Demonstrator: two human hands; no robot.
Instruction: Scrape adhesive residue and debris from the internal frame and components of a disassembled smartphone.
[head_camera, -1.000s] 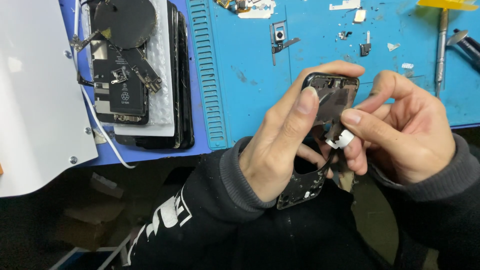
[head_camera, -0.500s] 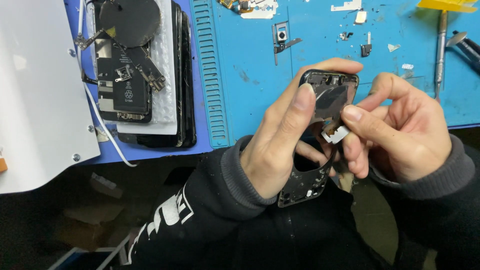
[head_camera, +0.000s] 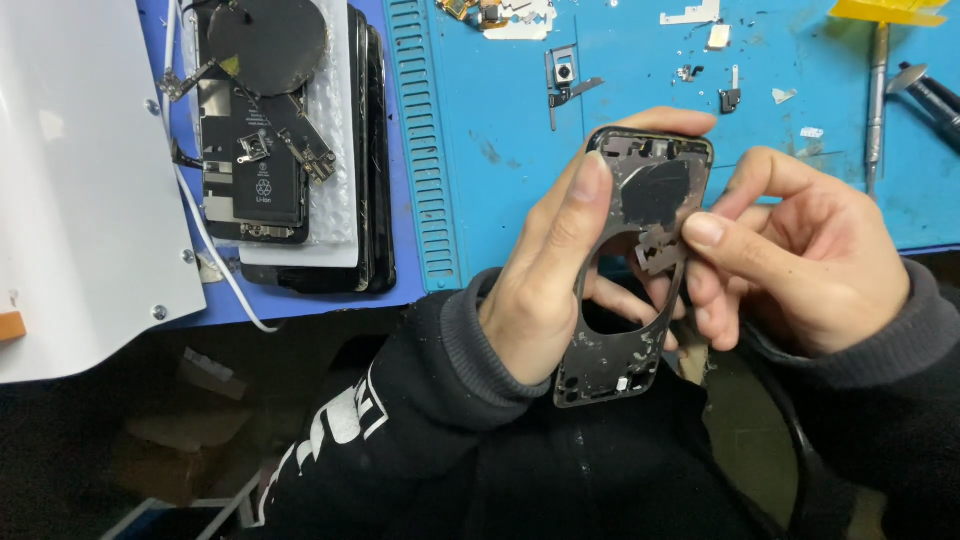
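Left hand (head_camera: 545, 290) wraps round a dark phone frame (head_camera: 625, 350), thumb lying up its left rail, fingers curled behind and showing through the big opening in its middle. The frame stands nearly upright, tipped a touch to the right, held above the near edge of the worktop (head_camera: 500, 180) with its lower end over the person's dark sweatshirt. Right hand (head_camera: 800, 260) comes in from the right, thumb and forefinger pinched narrow on a small dark metal part (head_camera: 660, 252) that sits against the frame just below a dark patch (head_camera: 655, 192) in its upper half. Both hands are closed on something, neither one spread wide.

Over at the far left corner of the blue mat lies a stack of opened phones (head_camera: 290, 150), the top one showing a black battery (head_camera: 255, 185) and a round dark coil (head_camera: 265, 30). A white cable (head_camera: 215, 260) trails off beside it, running along a white panel (head_camera: 80, 180). Along the far edge sit loose bits: a small camera module (head_camera: 565, 75), tiny brackets (head_camera: 730, 100) and white scraps. Near the far right corner a screwdriver (head_camera: 877, 100) lies lengthwise, with tweezers (head_camera: 930, 95) just beside it.
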